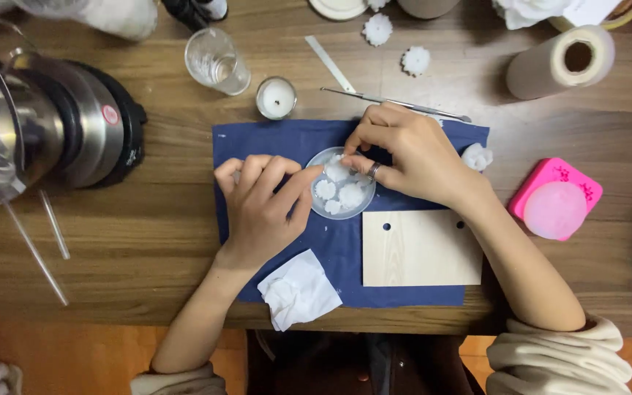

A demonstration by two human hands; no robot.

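On the blue cloth, both hands' fingertips pinch white waxy flowers in a round dish.

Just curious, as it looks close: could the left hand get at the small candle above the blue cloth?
Probably yes. The left hand rests beside the dish, and only bare cloth lies between it and the candle.

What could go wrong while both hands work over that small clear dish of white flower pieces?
The right hand presses fingertips on the white flower pieces, which could likely crack. The left hand only steadies the clear dish at its rim, so it may slide on the blue cloth.
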